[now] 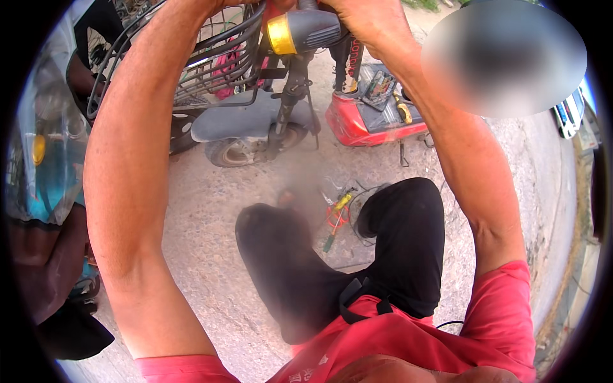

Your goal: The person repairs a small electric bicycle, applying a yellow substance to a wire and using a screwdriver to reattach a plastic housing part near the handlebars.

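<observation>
Two bare arms raised to a headlight

We sit or crouch low on rough pale ground [198,262], knees apart in dark trousers [408,249], both arms stretched up toward the headlight [305,32] of a small scooter. That lamp, yellow at the lens and dark in its housing, is at the top middle of our view. Our left hand [230,2] is at the lamp's left and our right hand [367,19] just beside its right end. The upper edge crops both (fingers most of all), so we cannot tell how far open either grip is or what it has hold of.

Left of the lamp we see a black wire basket [214,75], and below it a grey fender [233,120] above the front wheel [233,153]. To the right, a red footboard [348,124] carries a dark patterned object [380,89] and a yellow-and-black tool [403,110].

On the ground between our legs lie a yellow-handled tool [343,202], a green-handled screwdriver [329,243] and an orange-red loop of wire [345,219]. At far left hangs some clear plastic sheeting [64,115].
</observation>
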`<state>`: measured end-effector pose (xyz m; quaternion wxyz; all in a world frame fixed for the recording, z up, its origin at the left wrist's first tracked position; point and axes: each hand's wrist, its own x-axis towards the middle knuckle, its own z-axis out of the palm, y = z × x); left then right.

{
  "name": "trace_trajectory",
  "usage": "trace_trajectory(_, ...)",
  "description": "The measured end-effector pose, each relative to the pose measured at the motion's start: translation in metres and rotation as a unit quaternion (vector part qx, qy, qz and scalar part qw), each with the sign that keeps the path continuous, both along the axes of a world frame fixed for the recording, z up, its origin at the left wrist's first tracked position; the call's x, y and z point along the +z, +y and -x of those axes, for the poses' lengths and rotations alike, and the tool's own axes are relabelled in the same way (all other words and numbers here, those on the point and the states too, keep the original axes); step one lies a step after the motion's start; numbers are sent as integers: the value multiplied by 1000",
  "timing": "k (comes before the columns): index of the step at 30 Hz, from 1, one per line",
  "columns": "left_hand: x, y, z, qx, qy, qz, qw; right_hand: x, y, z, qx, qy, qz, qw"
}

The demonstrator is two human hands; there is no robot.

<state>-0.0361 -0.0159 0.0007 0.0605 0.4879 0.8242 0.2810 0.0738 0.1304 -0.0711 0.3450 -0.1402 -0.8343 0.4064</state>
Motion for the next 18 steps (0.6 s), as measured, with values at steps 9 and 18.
trace_trajectory(9,-2,2,10,-27,-3,-3,1000,3,-7,-1,-24,-16,-37,999)
trace_trajectory(18,-10,6,14,-21,1,-22,1000,6,-10,-5,-23,-10,-62,998)
